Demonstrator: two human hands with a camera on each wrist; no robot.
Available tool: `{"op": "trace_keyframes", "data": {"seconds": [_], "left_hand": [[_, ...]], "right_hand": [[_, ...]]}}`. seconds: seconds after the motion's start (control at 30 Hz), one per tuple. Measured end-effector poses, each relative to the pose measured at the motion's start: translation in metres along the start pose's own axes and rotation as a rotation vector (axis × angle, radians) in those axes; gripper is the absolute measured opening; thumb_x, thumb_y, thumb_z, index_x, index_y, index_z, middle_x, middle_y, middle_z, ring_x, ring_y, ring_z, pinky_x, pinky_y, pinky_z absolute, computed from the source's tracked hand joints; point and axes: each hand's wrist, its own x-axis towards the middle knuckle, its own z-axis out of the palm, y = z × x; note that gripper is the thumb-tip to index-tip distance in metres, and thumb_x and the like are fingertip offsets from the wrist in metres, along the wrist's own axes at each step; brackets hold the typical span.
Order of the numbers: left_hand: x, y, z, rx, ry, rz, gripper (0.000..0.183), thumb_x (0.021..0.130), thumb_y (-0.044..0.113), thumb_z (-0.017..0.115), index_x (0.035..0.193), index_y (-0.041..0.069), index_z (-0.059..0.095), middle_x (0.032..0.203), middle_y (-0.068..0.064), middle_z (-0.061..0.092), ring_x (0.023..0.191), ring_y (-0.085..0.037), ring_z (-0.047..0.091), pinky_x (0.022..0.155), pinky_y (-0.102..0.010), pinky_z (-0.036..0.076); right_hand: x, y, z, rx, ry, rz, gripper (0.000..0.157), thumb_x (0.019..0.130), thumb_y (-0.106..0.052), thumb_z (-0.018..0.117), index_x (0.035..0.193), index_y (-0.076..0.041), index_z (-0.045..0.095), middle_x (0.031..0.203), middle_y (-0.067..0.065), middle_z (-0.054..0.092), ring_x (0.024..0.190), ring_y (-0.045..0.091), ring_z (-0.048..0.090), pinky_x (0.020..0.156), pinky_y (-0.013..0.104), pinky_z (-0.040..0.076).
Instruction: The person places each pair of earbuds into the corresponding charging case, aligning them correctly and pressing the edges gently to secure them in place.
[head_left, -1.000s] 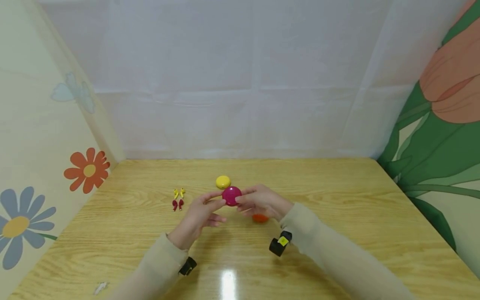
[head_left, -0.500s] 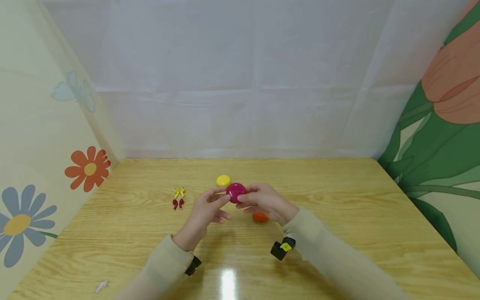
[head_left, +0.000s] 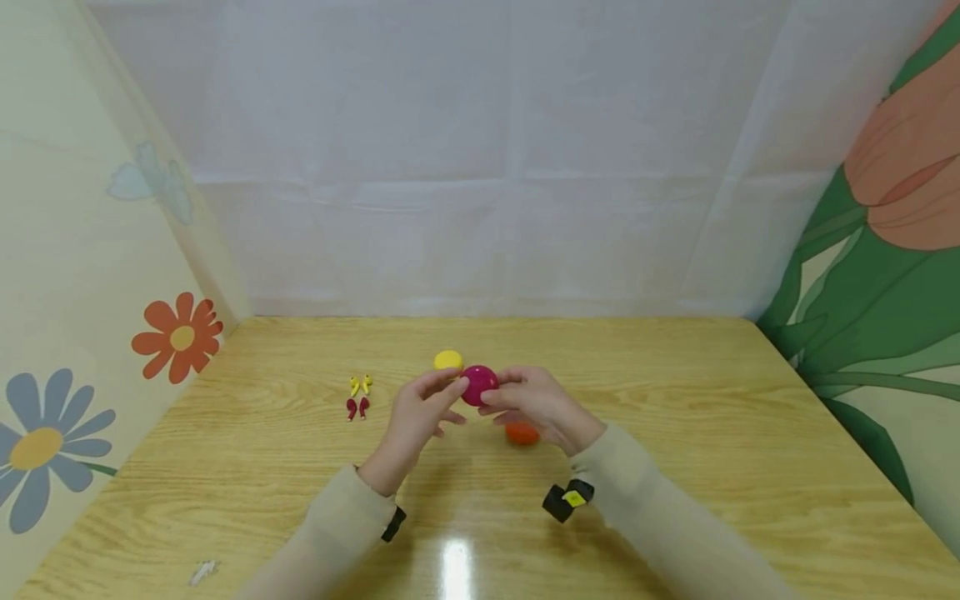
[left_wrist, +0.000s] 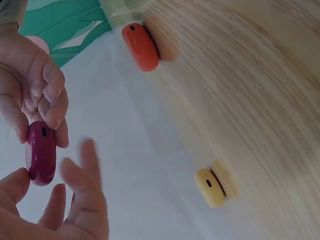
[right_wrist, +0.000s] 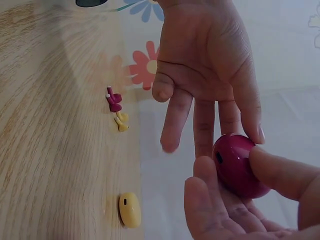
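Above the table, both hands hold a glossy magenta earbud charging case (head_left: 479,386) by its opposite sides. My left hand (head_left: 415,417) pinches its left edge with thumb and index finger; the other fingers stay off it. Its right edge is between the thumb and fingers of my right hand (head_left: 542,405). The case looks closed, with a dark port slot visible in both wrist views. Just behind it a yellow case (head_left: 448,359) lies on the table. Below the right hand sits an orange-red case (head_left: 522,433), partly hidden by that hand in the head view.
Two yellow earbuds (head_left: 361,385) and two dark red earbuds (head_left: 357,408) lie left of the hands on the wooden table (head_left: 675,375). A small whitish scrap (head_left: 202,572) is near the front left. A white sheet (head_left: 480,167) hangs behind the table.
Both hands have shifted slightly to the right and a little farther back, carrying the magenta case between them. The yellow and orange-red cases and the earbuds stay in place.
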Motion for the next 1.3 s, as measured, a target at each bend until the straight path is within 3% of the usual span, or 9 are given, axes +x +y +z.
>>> {"op": "trace_keyframes", "data": {"seconds": [0.17, 0.37, 0.73, 1.3], "left_hand": [[0.003, -0.002, 0.004, -0.006, -0.004, 0.009, 0.036, 0.095, 0.027, 0.064, 0.123, 0.004, 0.065, 0.124, -0.012, 0.062, 0.106, -0.027, 0.061, 0.08, -0.044, 0.049], [0.005, -0.002, 0.008, -0.04, 0.0, -0.01, 0.035, 0.095, 0.024, 0.064, 0.122, 0.002, 0.064, 0.123, -0.015, 0.063, 0.12, -0.031, 0.052, 0.101, -0.057, 0.035], [0.006, -0.001, 0.011, -0.078, 0.013, -0.054, 0.038, 0.094, 0.026, 0.066, 0.119, -0.002, 0.065, 0.116, -0.013, 0.065, 0.117, -0.029, 0.049, 0.102, -0.054, 0.031], [0.004, 0.003, 0.012, -0.137, 0.015, -0.086, 0.042, 0.095, 0.03, 0.065, 0.119, -0.005, 0.065, 0.122, -0.014, 0.062, 0.124, -0.031, 0.045, 0.106, -0.055, 0.027]], "right_hand": [[0.001, 0.002, -0.001, -0.019, -0.02, 0.0, 0.026, 0.094, -0.003, 0.063, 0.115, 0.011, 0.057, 0.103, 0.016, 0.069, 0.087, 0.023, 0.069, 0.086, 0.043, 0.053], [0.0, 0.004, -0.002, -0.017, -0.025, -0.001, 0.026, 0.094, -0.002, 0.062, 0.116, 0.01, 0.056, 0.103, 0.016, 0.068, 0.085, 0.02, 0.068, 0.079, 0.035, 0.055], [0.0, 0.003, -0.001, -0.024, 0.003, 0.015, 0.028, 0.093, 0.0, 0.062, 0.118, 0.01, 0.056, 0.109, 0.022, 0.067, 0.086, 0.022, 0.069, 0.081, 0.035, 0.056], [-0.003, 0.003, -0.001, -0.025, 0.01, 0.006, 0.027, 0.091, 0.002, 0.065, 0.115, 0.01, 0.057, 0.111, 0.021, 0.067, 0.091, 0.025, 0.069, 0.083, 0.04, 0.055]]}}
